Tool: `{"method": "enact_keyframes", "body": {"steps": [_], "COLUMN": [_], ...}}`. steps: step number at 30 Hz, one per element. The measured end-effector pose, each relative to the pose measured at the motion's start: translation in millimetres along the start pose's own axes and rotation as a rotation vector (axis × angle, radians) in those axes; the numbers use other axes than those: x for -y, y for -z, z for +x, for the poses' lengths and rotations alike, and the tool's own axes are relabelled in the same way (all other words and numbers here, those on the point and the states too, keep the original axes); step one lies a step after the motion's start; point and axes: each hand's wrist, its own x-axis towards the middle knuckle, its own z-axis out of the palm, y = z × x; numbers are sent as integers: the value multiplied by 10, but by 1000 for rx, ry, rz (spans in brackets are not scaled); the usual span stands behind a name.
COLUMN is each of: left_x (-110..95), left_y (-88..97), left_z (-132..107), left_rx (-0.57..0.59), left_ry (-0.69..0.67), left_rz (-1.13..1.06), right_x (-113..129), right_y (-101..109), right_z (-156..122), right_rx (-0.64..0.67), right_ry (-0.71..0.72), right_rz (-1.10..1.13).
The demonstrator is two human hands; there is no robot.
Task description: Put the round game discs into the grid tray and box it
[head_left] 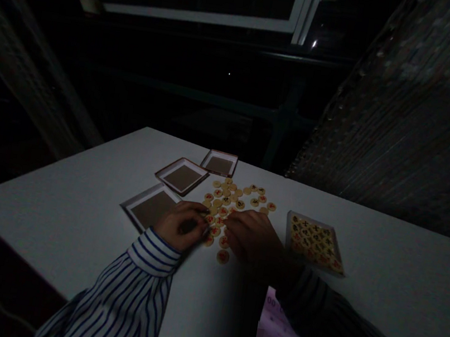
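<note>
A loose spread of round wooden Chinese chess pieces (240,204) with red or black characters lies on the white table, some blank side up. At its left edge, my left hand (182,225) is closed, thumb and fingers curled into a ring whose tips meet a red-marked piece (209,219). From the other side reaches my right hand (252,235), fingers bent and held together, tips down among the pieces. Whatever lies under those fingertips is hidden. Closest to me is a single red-marked piece (222,256), apart from both hands.
Three shallow square box parts, a near one (147,207), a middle one (181,176) and a far one (219,163), stand left and behind. On the right sits a clear-edged box (315,243) filled with pieces. A lit phone screen (280,334) shows below my right forearm. Surroundings are dark.
</note>
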Motion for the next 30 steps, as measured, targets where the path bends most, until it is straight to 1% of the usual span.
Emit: {"method": "enact_keyframes", "body": {"steps": [5, 8, 11, 13, 22, 26, 30], "left_x": [-15, 1, 28, 44, 66, 52, 37], "left_y": [15, -8, -44, -68, -110, -114, -112], "left_z": [-3, -15, -35, -52, -102, -108, -112], "left_rx": [43, 80, 81, 76, 127, 129, 160], "left_ry": [-23, -55, -73, -61, -32, -2, -2], "left_rz": [20, 21, 43, 80, 289, 332, 341], "right_x": [32, 40, 36, 31, 11, 18, 27], "right_y": [-61, -64, -59, -58, -78, -74, -66], "right_z": [-8, -10, -17, -22, -30, -25, -18], "right_rx": [2, 17, 26, 29, 31, 37, 39], "right_ry": [19, 10, 4, -2, -9, -18, -8], "right_rz": [29, 39, 51, 52, 62, 74, 84]}}
